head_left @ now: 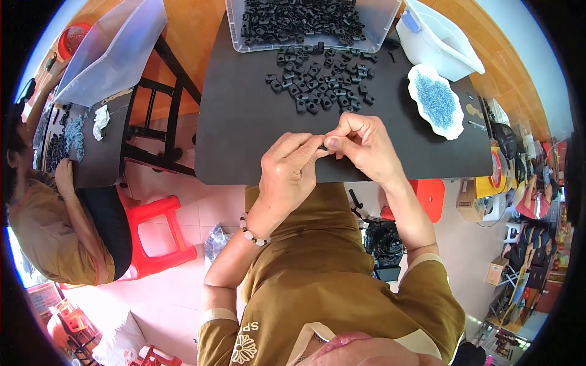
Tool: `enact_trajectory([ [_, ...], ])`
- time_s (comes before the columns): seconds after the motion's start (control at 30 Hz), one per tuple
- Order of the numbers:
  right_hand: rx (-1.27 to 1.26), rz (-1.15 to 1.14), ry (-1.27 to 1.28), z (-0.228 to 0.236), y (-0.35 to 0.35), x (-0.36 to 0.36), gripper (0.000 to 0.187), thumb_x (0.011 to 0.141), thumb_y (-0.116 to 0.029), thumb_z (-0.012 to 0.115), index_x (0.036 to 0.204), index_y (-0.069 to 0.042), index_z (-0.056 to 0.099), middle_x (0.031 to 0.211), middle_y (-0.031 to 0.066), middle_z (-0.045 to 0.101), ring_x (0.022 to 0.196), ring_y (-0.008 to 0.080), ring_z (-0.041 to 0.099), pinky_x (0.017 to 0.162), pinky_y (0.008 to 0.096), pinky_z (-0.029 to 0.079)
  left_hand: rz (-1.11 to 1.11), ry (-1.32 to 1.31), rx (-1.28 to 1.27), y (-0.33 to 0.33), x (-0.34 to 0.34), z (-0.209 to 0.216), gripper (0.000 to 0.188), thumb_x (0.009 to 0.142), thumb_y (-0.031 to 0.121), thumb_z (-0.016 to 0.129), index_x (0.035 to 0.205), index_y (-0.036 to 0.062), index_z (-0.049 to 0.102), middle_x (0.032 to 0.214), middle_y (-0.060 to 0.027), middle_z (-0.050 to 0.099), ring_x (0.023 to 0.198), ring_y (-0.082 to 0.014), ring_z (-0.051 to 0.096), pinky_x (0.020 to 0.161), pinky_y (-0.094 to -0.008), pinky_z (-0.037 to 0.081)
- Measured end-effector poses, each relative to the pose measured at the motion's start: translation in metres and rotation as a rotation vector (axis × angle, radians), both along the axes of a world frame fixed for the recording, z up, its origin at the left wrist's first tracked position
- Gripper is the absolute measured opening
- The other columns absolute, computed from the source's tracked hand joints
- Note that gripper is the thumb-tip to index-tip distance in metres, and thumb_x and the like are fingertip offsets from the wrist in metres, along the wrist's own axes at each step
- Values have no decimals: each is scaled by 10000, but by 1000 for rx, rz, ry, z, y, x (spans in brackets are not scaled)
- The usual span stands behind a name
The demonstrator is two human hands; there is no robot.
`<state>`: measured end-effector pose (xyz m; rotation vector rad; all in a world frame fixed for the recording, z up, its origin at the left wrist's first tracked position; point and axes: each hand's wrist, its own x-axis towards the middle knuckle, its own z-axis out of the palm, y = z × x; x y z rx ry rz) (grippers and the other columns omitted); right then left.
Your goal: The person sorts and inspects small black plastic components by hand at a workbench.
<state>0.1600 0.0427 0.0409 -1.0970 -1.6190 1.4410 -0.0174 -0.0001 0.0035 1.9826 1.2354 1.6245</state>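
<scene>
left hand [288, 169], right hand [366, 146], grip pinched on small black piece [323, 147], seemingly plastic

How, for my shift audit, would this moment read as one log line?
left hand: pinching small black part | right hand: at same part | table: loose black parts, clear bin, white dish

- We count one left hand [290, 168], one right hand [370, 148].
- One black piece [323, 147], near.
- One white dish [450, 132], right.
- Black bits [313, 107], far: more than we can count.
</scene>
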Motion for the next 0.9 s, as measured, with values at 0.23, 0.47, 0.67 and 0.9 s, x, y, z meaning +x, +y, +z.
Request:
enact_trajectory([
  [0.23, 25, -12, 100, -2, 0, 1, 168, 960, -119, 743, 859, -7, 668, 781, 22, 699, 662, 55, 585, 604, 229, 492, 51, -60, -27, -1, 3, 2, 211, 849, -62, 762, 1051, -1, 765, 950, -108, 739, 808, -196, 701, 702, -289, 565],
  [0.47, -12, 79, 255, 1, 2, 12, 406, 1009, -411, 656, 1047, -8, 682, 911, 37, 669, 780, 90, 606, 735, 237, 513, 63, -132, 9, -1, 4, 8, 256, 817, -17, 802, 1065, 30, 765, 1008, -110, 712, 791, -230, 675, 696, -317, 559],
  [0.67, -171, 147, 376, -13, -3, 13, 521, 1047, -459, 571, 1170, 37, 672, 951, 47, 678, 829, 88, 617, 784, 237, 528, 47, -31, 82, -1, 8, 13, 347, 756, -13, 818, 1091, 74, 784, 1143, -106, 648, 956, -252, 646, 774, -343, 550],
  [0.9, -352, 358, 668, -23, 2, 23, 484, 1032, -403, 602, 1172, 53, 685, 1019, 88, 717, 897, 132, 670, 865, 282, 554, 23, 52, 59, -7, 17, 24, 346, 749, -4, 815, 1087, 63, 783, 1151, -110, 622, 976, -274, 585, 791, -366, 525],
])
